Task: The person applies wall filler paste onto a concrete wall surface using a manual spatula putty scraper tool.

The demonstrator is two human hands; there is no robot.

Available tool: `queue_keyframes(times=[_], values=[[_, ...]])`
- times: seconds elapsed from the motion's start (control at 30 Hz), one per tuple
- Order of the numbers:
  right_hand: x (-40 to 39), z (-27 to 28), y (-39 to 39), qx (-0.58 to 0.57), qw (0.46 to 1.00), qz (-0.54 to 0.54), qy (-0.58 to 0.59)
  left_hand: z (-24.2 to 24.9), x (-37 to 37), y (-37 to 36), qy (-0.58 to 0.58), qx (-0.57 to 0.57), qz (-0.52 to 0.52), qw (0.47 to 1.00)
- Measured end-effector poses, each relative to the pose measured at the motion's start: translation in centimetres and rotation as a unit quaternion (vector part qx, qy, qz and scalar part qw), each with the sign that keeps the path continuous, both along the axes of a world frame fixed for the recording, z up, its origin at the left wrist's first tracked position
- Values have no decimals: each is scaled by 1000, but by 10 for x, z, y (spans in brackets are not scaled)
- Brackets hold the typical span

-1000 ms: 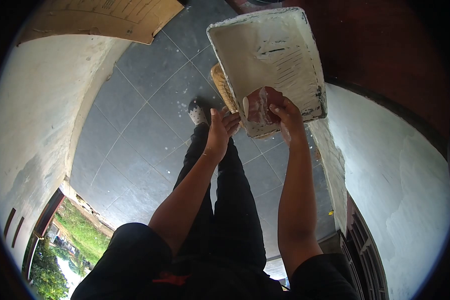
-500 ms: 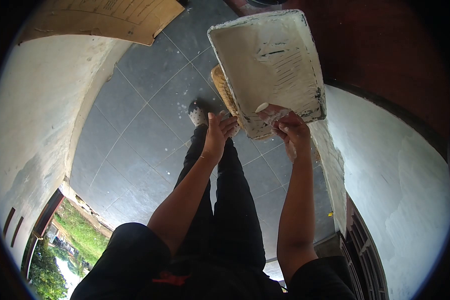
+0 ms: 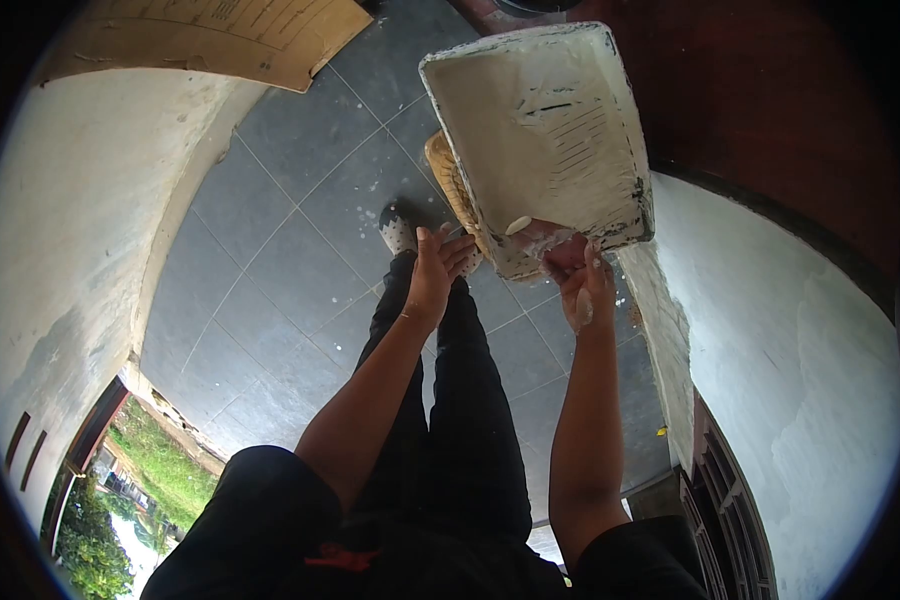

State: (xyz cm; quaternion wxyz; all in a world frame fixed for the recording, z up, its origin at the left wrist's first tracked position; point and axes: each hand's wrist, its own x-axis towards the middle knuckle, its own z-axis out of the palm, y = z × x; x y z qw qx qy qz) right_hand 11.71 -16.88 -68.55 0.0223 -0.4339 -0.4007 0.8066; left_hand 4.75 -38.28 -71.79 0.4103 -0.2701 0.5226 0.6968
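A large paint tray (image 3: 530,130), coated in whitish paint with dark chipped edges, sits in front of me. At its near right corner my right hand (image 3: 583,285) is closed on a flat reddish scraper (image 3: 562,245) smeared with white paste. A small white dab (image 3: 518,226) sits by the scraper's far corner. White residue also marks the base of my right palm. My left hand (image 3: 436,272) holds nothing; its fingers are stretched out and apart, over my legs and left of the tray's near edge.
A tan, woven-looking object (image 3: 448,180) shows beneath the tray's left side. Grey floor tiles (image 3: 290,260) carry white spatters. Walls rise on the left (image 3: 80,230) and right (image 3: 780,360). Cardboard (image 3: 220,40) lies at upper left; a dark red surface (image 3: 760,100) fills the upper right.
My right hand has turned at the wrist and drawn slightly back, tilting the scraper so more of its reddish face shows. The left hand stays in place.
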Motion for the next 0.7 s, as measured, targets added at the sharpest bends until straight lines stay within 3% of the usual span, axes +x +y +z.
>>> queue_keyframes(times=[0.2,0.4,0.5,0.7], values=[[-2,4,-3,36,999,6,32,2,3,-1,-2,4,-10,1000],[4,10,0,-53,997,-36,-47,11,5,-7,12,-1,-21,1000],[5,34,1,-85,993,-68,-48,29,5,-8,52,-11,-15,998],[8,107,-3,-160,979,-96,87,107,-11,-7,172,15,-69,983]])
